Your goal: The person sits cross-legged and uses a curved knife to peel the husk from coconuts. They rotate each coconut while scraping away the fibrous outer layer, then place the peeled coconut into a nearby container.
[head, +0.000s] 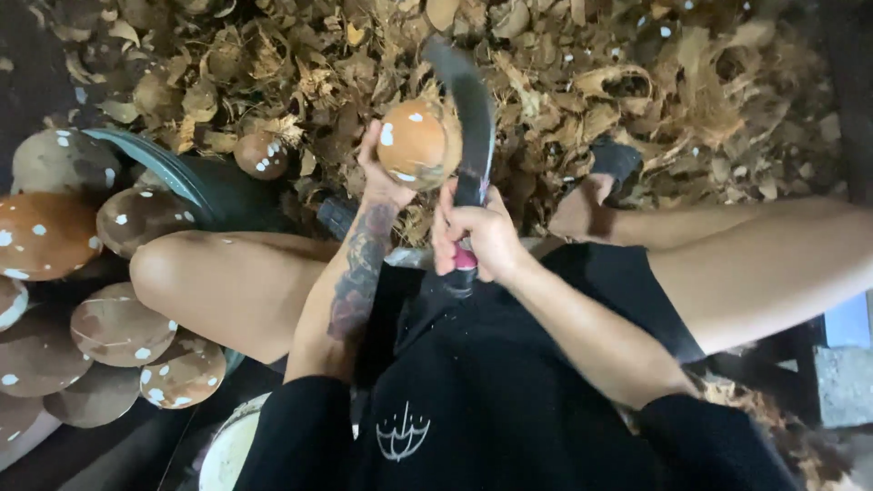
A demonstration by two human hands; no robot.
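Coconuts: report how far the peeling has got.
Done: a pile of peeled coconuts sits at the left, and husk scraps cover the ground. In hand: the left hand holds one coconut against the knife gripped by the right hand. No unpeeled ones visible.

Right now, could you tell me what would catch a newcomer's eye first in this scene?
At the centre, the left hand holds up a round brown coconut, while the right hand grips a dark curved knife whose blade rests against it. To the left lies a heap of peeled coconuts speckled with white spots. Across the top, the ground is covered with dry husk scraps.
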